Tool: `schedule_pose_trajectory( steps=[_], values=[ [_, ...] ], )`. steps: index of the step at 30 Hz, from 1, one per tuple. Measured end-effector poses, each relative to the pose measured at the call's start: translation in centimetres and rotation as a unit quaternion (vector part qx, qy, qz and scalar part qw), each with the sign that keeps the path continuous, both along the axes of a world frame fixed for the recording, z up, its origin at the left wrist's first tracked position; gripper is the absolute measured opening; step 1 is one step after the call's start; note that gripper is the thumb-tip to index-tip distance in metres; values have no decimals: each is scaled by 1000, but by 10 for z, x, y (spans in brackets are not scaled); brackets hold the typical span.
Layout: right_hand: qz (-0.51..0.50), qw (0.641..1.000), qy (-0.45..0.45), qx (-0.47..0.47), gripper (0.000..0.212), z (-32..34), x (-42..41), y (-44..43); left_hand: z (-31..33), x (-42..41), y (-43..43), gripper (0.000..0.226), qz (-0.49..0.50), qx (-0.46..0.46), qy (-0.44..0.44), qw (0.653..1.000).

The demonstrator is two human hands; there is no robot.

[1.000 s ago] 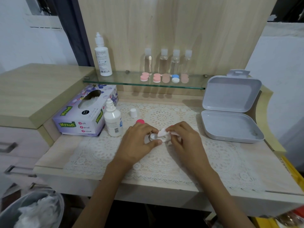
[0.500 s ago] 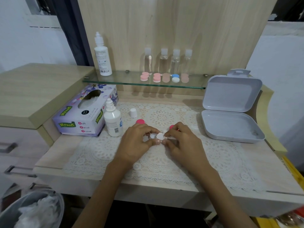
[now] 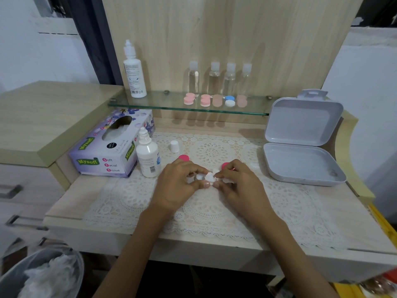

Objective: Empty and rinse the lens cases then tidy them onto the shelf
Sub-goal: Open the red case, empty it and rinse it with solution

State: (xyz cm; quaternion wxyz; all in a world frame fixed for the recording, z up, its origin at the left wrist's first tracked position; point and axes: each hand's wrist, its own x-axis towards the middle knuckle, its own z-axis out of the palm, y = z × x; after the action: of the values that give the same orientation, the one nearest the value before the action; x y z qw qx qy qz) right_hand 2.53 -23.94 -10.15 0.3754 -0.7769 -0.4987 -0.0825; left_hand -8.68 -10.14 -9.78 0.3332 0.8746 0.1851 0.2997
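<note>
The left hand (image 3: 178, 186) has its grip clamped on a small clear lens case (image 3: 199, 177), thumb and fingertips pinching it over the lace mat (image 3: 129, 203) on the worktop (image 3: 71, 196). The right hand (image 3: 242, 188) pinches a scrap of white tissue (image 3: 210, 177) that touches the case's right end. One pink cap (image 3: 183, 157) lies just behind the left hand, and a second pink cap (image 3: 225, 165) shows behind the right. More cases (image 3: 205, 100) sit on the glass shelf (image 3: 150, 104).
</note>
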Motion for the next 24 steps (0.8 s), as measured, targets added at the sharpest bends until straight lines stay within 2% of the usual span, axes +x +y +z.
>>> schedule_pose_trajectory(
  steps=[5, 9, 14, 16, 20, 24],
  values=[
    [4, 999, 42, 8, 9, 1, 1, 3, 2, -2, -2, 29, 2, 12, 14, 1000],
    [16, 999, 30, -2, 7, -1, 0, 5, 3, -2, -2, 29, 5, 14, 19, 1000],
    [22, 977, 201, 62, 11, 1, 5, 1, 2, -1, -2, 29, 5, 7, 24, 1000],
    [10, 970, 223, 93, 9, 4, 10, -2, 1, -1, -1, 29, 2, 2, 24, 1000],
    [10, 978, 191, 80, 6, 5, 2, -1, 1, -2, -1, 28, 2, 0, 28, 1000],
    [12, 997, 67, 26, 9, -1, -3, 2, 1, 0, -2, 30, 4, -8, 28, 1000]
  ],
)
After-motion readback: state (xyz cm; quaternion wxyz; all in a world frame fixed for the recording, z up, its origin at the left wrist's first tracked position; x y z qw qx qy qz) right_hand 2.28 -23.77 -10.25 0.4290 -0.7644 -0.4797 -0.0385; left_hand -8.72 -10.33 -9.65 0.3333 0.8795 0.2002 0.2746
